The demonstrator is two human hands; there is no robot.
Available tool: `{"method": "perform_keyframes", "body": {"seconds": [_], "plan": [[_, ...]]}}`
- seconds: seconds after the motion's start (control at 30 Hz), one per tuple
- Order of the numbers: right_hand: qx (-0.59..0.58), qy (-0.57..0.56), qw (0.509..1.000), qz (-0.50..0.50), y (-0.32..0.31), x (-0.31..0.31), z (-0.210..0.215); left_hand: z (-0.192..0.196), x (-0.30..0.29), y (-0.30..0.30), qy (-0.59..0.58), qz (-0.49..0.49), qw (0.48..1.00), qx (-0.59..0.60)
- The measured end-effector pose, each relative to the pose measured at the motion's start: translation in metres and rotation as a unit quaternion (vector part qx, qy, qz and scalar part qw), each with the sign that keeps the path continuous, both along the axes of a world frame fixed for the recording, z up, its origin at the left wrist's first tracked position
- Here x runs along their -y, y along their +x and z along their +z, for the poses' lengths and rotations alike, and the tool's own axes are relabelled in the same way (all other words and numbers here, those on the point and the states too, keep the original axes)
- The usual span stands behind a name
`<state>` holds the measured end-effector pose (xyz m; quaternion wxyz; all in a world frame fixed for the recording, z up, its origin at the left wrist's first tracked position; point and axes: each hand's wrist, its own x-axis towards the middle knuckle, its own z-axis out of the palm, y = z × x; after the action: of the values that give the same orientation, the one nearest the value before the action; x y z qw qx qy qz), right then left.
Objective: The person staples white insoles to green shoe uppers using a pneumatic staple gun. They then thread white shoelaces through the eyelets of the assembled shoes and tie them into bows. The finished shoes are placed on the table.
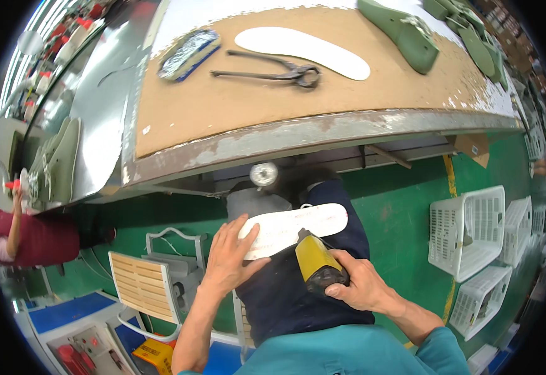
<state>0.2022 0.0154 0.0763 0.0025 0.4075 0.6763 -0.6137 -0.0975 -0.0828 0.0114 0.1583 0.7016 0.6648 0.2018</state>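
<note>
On your lap, below the bench [323,128] edge, the white insole [298,226] lay flat across your dark apron, its long axis running left to right. It looked thin, light and a little flexible, likely to bend if gripped at one end only, so a flat palm near the heel end and support underneath seemed the safest hold. Your left hand [228,255] was spread wide, fingers extended, pressing down on the left end of the insole and pinning it against your thigh. Your right hand [355,282] was closed firmly round the dark grip of a yellow tool [314,261], whose nose touched the insole's lower edge near the middle. The tool looked rigid and heavier than the insole. Up on the bench lay a second insole [303,49], pincers [273,70], a brush [188,55] and green lasts [404,32], all well apart from your hands.
</note>
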Motion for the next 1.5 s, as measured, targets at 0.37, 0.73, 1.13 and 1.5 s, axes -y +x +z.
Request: {"method": "perform_keyframes", "body": {"seconds": [0.37, 0.73, 1.13, 1.5], "plan": [[-0.055, -0.002, 0.995, 0.078, -0.062, 0.018, -0.011, -0.031, 0.023, -0.013, 0.059, 0.053, 0.968, 0.24], [-0.051, 0.009, 0.995, 0.081, -0.065, 0.026, -0.012, -0.036, 0.024, -0.008, 0.066, 0.068, 0.958, 0.27], [-0.068, 0.084, 0.991, 0.08, -0.026, 0.024, -0.009, -0.023, 0.018, -0.001, 0.108, 0.066, 0.98, 0.154], [0.146, 0.221, 0.956, 0.129, 0.014, 0.064, -0.014, -0.002, -0.078, 0.093, -0.008, -0.046, 0.992, 0.118]]}}
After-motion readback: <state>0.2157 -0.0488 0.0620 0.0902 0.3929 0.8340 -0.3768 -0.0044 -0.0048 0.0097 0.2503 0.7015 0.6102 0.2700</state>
